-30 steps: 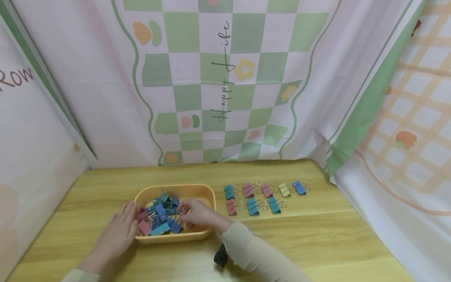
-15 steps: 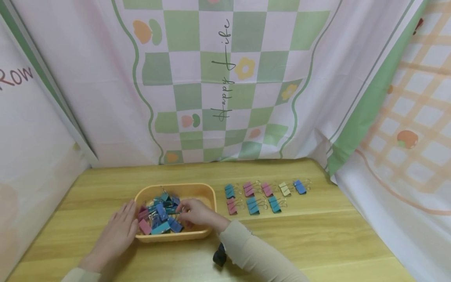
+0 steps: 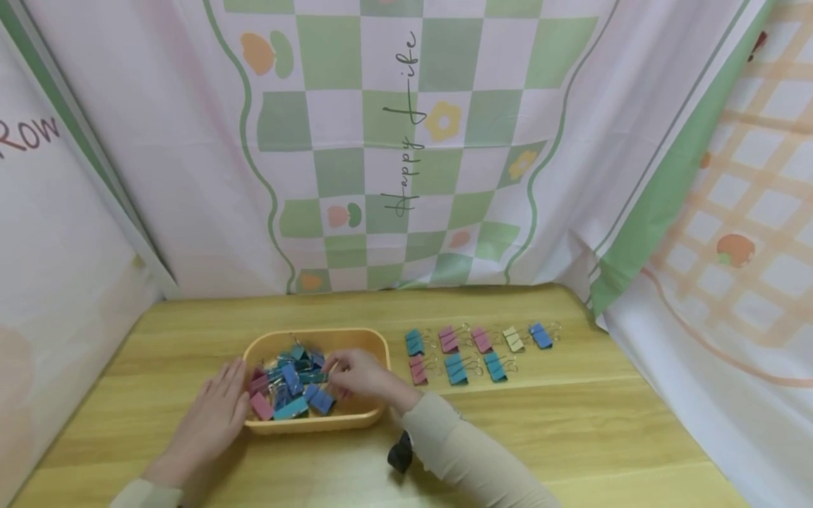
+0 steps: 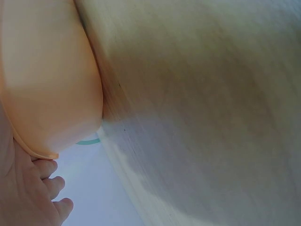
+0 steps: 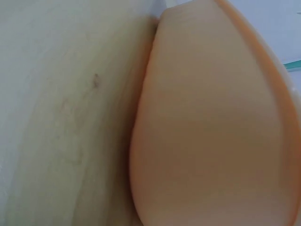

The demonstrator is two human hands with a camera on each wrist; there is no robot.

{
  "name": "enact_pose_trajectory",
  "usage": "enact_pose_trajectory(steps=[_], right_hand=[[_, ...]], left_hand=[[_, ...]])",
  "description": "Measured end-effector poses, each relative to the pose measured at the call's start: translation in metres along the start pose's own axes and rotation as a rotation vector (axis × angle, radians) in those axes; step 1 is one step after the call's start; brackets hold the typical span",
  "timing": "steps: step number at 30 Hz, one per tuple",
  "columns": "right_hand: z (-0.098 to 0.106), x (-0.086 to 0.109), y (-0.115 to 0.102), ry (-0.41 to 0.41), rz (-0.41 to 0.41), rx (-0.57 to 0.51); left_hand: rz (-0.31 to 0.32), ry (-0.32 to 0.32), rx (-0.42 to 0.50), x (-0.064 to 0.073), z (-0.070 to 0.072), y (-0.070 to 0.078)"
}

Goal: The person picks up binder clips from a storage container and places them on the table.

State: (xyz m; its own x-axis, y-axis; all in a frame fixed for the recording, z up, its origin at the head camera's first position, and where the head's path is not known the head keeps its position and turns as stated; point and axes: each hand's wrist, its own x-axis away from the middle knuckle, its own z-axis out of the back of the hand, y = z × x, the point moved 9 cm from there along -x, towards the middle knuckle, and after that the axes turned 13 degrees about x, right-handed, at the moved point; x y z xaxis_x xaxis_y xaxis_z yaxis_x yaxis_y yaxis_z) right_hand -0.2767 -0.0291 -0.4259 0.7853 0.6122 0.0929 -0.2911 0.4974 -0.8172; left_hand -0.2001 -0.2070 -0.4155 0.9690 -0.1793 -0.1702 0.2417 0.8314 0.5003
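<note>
A yellow-orange plastic basket (image 3: 358, 421) holds a jumbled pile of pink, blue and teal binder clips (image 3: 292, 379). My left hand (image 3: 212, 413) lies along the basket's left side, its fingers extended against the rim; the left wrist view shows several fingertips (image 4: 55, 186) beside the basket wall (image 4: 56, 84). Inside the basket's right half, my right hand (image 3: 358, 374) reaches down with bent fingers at the edge of the pile. A blue clip (image 3: 320, 398) lies just left of its fingers. Whether the fingertips pinch a clip is hidden.
Right of the basket, binder clips lie in two rows, including a yellow clip (image 3: 513, 340) and a blue clip (image 3: 540, 336). A small black object (image 3: 400, 454) shows beside the right sleeve (image 3: 470, 451). Printed curtains (image 3: 406, 155) enclose the wooden table (image 3: 571, 437).
My right hand has shifted slightly right and up within the basket. The blue clip near its fingers has turned and moved a little to the right. My left hand stays at the rim.
</note>
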Motion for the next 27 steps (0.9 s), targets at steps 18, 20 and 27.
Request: enact_pose_trajectory(steps=[18, 20, 27], right_hand=[[0.051, 0.019, -0.005, 0.092, -0.018, -0.085], [0.059, 0.022, -0.003, 0.111, -0.023, -0.091], [0.089, 0.034, -0.001, 0.184, 0.009, -0.136]], left_hand=[[-0.001, 0.004, -0.016, -0.001, 0.0, -0.001], [-0.003, 0.009, -0.022, 0.0, 0.0, -0.001], [-0.005, 0.015, -0.03, 0.0, 0.001, -0.002]])
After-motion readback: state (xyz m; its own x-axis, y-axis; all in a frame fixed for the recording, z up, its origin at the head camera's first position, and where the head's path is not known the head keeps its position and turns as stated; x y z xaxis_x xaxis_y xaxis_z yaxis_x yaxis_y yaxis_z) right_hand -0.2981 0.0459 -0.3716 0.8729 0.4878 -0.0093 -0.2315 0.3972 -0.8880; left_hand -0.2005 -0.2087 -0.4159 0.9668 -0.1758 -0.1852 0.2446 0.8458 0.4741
